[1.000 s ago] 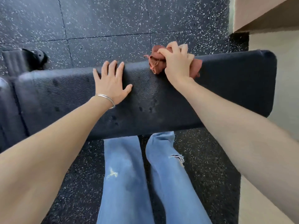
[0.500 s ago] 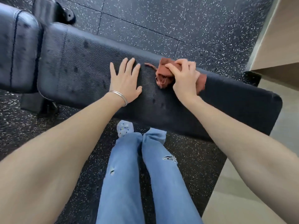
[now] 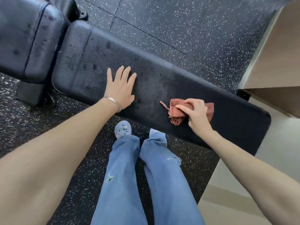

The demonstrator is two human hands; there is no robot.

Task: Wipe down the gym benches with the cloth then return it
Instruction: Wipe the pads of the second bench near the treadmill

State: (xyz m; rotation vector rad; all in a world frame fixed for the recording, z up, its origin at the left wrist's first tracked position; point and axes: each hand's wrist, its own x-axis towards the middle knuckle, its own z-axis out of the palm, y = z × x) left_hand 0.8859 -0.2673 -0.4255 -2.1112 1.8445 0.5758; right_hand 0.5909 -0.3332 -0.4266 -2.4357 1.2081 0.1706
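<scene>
Right hand [image 3: 197, 114] fingers grip the cloth [image 3: 177, 113] on the bench [image 3: 162, 82] (left hand [image 3: 121, 88] flat, fingers spread).

R hand [image 3: 197, 115] presses crumpled reddish cloth [image 3: 176, 113] onto black padded surface [image 3: 162, 82]; L hand [image 3: 121, 88] flat on it, fingers spread.

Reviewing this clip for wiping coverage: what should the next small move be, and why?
Probably sweep the cloth leftward along the bench pad toward the left hand. The right hand presses it near the pad's near edge, and dark spots show on the pad around the flat left hand.
</scene>
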